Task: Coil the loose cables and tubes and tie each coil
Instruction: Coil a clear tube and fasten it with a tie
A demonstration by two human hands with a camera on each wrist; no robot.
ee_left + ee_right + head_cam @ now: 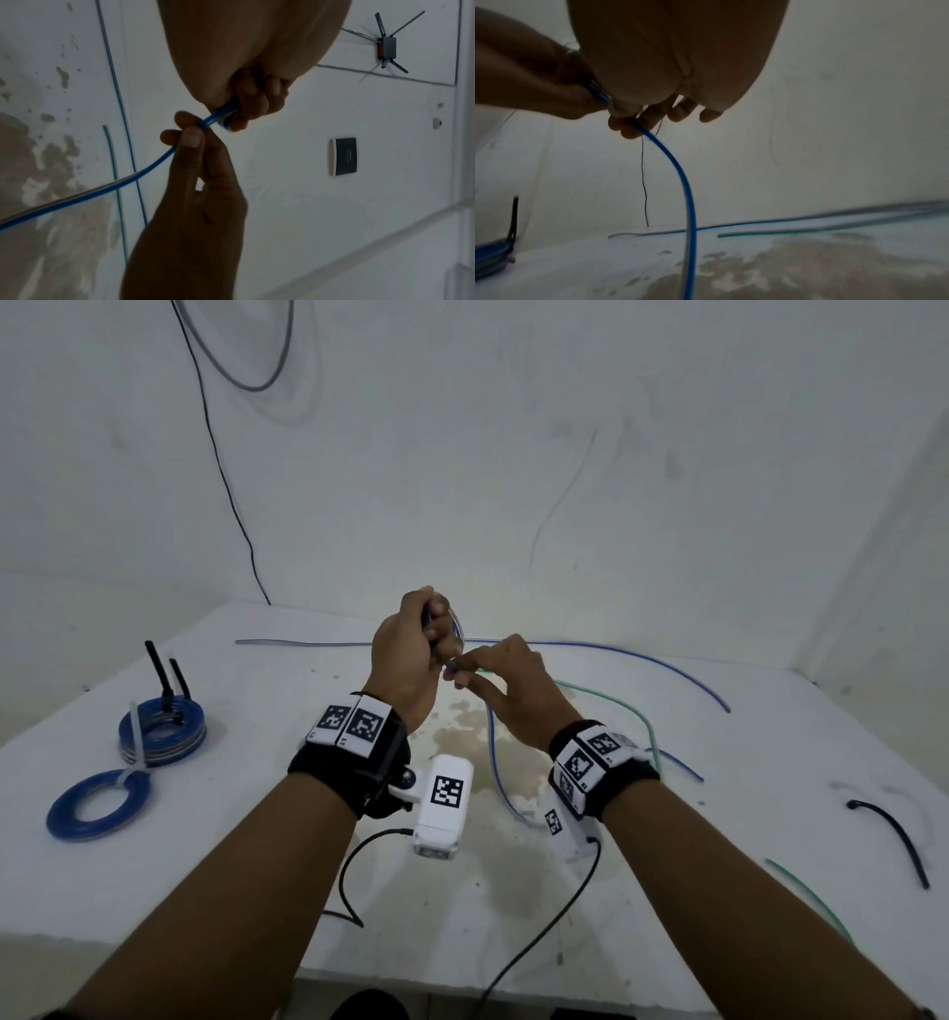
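Observation:
My left hand [429, 629] is raised above the table and grips a small coil of blue tube [226, 116] in its curled fingers. Just to its right, my right hand [464, 667] pinches the same blue tube [203, 124] between thumb and forefinger, close to the coil. From that pinch the loose blue tube [684, 182] hangs down to the table [308, 891] and curves away [495, 752]. In the head view the coil is mostly hidden inside my left fist.
Two tied blue coils [162, 734] [97, 806] lie at the table's left, with black ties [164, 680] standing up from the farther one. A green tube [624, 706] and a short black tube [893, 834] lie to the right. Another blue tube [631, 654] runs along the back.

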